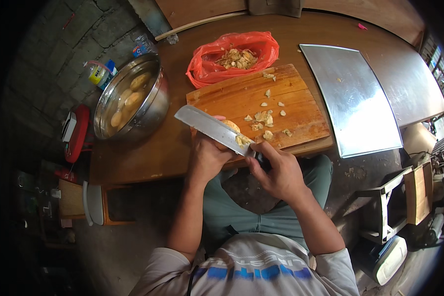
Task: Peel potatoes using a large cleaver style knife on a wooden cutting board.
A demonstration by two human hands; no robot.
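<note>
My right hand (277,168) grips the dark handle of a wide-bladed kitchen knife (207,124), whose blade points up and left with a bit of peel stuck near the handle. Behind the blade, my left hand (211,153) holds a pale peeled tuber, likely a potato (231,126), partly hidden by the knife. Both hands are over the near edge of a wooden cutting board (225,96). Scattered peel pieces (264,117) lie on the board. Beyond it, a red plastic bag (199,68) stands open with a heap of peelings (238,58) inside.
A steel bowl (157,100) at the left holds several tubers (133,99) in water. Bottles (100,74) stand behind it. Right of the board lies a shiny metal sheet (351,92), overhanging the wooden table (144,162). A red stool (79,133) is at the left.
</note>
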